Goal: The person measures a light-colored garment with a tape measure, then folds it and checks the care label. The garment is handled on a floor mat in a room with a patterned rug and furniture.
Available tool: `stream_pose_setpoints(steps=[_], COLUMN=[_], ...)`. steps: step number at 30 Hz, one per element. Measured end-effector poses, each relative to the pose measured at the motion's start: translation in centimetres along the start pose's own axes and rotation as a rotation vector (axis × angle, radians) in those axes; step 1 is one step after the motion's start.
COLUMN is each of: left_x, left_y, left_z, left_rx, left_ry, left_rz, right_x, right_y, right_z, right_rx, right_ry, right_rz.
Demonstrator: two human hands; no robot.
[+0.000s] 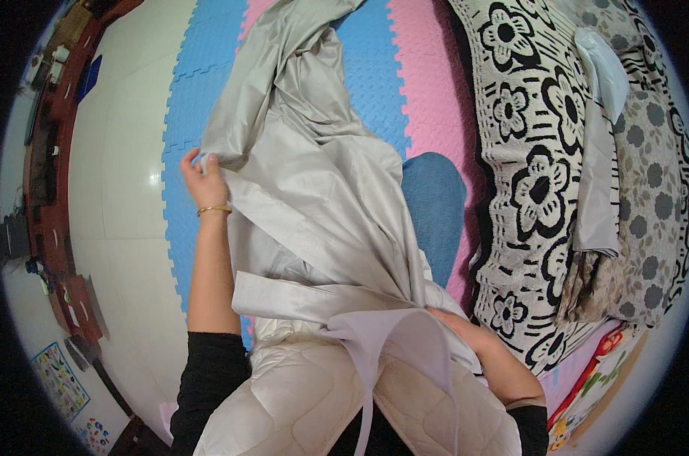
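A large silver-grey fabric sheet or curtain lies bunched and folded before me, reaching from my lap to the top of the view. My left hand, with a bangle at the wrist, pinches the cloth's left edge between thumb and fingers. At the lower right, my right hand is at the gathered cloth, its fingers partly hidden under the folds. A hemmed band of the fabric crosses above my quilted cream garment. A thin lilac cloth with ties hangs in front of my chest.
Blue foam mats and pink foam mats lie under the fabric. A denim-covered knee is right of it. Farther right is a bed with a black-and-white flowered blanket and a folded grey cloth. Brown furniture lines the left.
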State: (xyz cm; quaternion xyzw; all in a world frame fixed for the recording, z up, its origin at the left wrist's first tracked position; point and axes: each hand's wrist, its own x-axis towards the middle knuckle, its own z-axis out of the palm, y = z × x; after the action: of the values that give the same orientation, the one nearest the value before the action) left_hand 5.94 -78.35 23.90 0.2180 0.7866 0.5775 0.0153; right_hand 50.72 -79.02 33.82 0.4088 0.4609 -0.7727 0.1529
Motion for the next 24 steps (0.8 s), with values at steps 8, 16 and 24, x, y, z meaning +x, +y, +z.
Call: stream_pose_setpoints(steps=[8,16,24], left_x=[-8.7,-12.8,-10.3], left_y=[4.1,4.9,10.1], left_z=[4.8,7.2,6.5], left_rx=[0.168,0.237,0.903], left_ry=[-1.056,-1.139,-1.515], left_rz=[0.405,-0.065,0.217], right_x=[2.8,8.6,11.2], right_y=[1.3,-2.0,-8.1], right_z=[0.8,1.4,4.3], right_rx=[-0.212,-0.157,-0.669], right_ry=[0.09,-0.093,-0.233], right_rz=[-0.571,-0.524,-0.407])
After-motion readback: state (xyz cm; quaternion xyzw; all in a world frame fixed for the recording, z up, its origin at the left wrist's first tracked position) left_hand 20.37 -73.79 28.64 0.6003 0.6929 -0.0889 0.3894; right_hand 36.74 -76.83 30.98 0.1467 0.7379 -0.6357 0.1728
